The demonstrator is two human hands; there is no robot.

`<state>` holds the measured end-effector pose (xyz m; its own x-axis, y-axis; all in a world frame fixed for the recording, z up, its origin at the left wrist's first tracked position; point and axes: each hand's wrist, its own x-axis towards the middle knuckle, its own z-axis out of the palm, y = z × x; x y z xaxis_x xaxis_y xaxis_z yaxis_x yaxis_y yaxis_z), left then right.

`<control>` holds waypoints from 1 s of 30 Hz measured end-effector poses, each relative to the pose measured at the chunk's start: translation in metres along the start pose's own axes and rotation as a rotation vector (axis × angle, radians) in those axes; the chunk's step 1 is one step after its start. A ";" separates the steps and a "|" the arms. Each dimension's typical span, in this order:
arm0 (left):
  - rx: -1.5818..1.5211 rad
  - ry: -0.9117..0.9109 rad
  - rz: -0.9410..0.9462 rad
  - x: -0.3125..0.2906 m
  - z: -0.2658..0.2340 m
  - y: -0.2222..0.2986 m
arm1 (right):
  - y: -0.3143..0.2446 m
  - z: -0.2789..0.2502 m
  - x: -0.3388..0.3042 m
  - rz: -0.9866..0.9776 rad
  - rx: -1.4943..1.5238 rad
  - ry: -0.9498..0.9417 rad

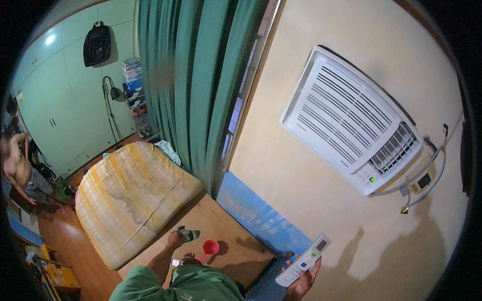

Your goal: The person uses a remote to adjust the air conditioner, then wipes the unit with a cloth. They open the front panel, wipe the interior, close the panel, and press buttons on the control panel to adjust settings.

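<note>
left hand [174, 239] clutching cloth [190, 235]; right hand [302, 283] gripping white remote [303, 261] (air conditioner [346, 118] above)

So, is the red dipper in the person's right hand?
No, the right hand is gripping a white remote, and the red dipper sits apart from it.

A flat brown bed board [231, 220] is partly covered, on its left side, by a thick yellow-and-white checked mattress [135, 200]. On the bare part, a red dipper [211, 247] is seen, its handle angled toward the lower edge. Just left of it, bare toes [189, 256] are rested on the board. A dark shadow is cast beside the dipper.
</note>
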<state>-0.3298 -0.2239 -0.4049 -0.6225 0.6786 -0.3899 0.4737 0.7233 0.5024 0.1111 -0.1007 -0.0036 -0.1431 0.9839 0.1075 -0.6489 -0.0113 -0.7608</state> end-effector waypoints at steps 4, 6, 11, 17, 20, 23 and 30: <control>-0.042 -0.083 -0.099 -0.001 -0.001 -0.022 | 0.005 0.004 0.001 -0.012 0.032 0.006; -0.086 -0.135 -0.168 -0.016 -0.003 -0.047 | 0.008 0.006 0.001 -0.034 0.028 0.015; 0.028 -0.108 -0.313 -0.055 0.013 -0.116 | 0.010 0.014 0.003 -0.061 0.004 0.019; 0.029 -0.050 -0.404 -0.059 0.041 -0.182 | 0.012 0.025 0.004 -0.027 0.031 0.026; -0.088 -0.028 -0.387 -0.041 0.038 -0.172 | 0.013 0.030 0.005 -0.033 -0.026 0.016; -0.185 -0.014 -0.309 -0.021 0.025 -0.135 | 0.012 0.034 0.006 -0.057 -0.037 -0.023; -0.168 0.067 -0.215 0.029 0.002 -0.047 | 0.013 0.035 0.004 -0.032 -0.033 -0.009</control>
<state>-0.3690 -0.2382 -0.4412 -0.7402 0.4976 -0.4523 0.2199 0.8147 0.5365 0.0755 -0.1030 0.0094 -0.1296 0.9819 0.1382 -0.6280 0.0266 -0.7777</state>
